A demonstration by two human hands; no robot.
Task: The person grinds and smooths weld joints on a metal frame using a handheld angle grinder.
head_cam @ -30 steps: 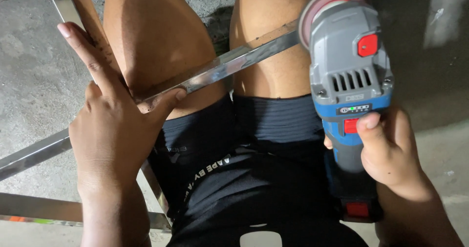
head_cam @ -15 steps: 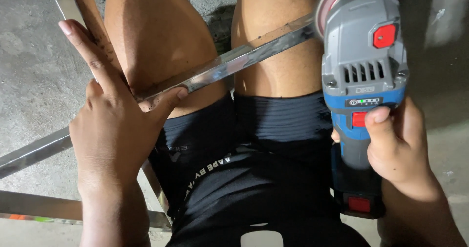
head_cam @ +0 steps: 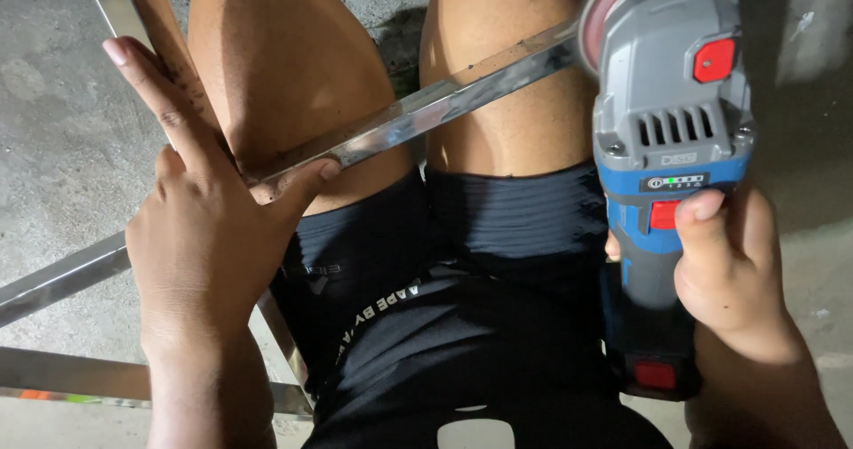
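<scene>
Seated over a concrete floor (head_cam: 53, 147), a person's left hand (head_cam: 200, 236) pins a shiny steel bar (head_cam: 426, 111) across bare thighs, fingers spread wide, while the right hand (head_cam: 733, 271), fingers wrapped around a cordless angle grinder (head_cam: 671, 156), should keep the disc (head_cam: 613, 5) off skin.

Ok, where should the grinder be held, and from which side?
Take the grinder by its narrow blue and black body below the vents, from the right side, where the right hand wraps it now. That part is slim enough to close around, keeps the thumb by the red switch, and stays away from the disc at the top.
</scene>
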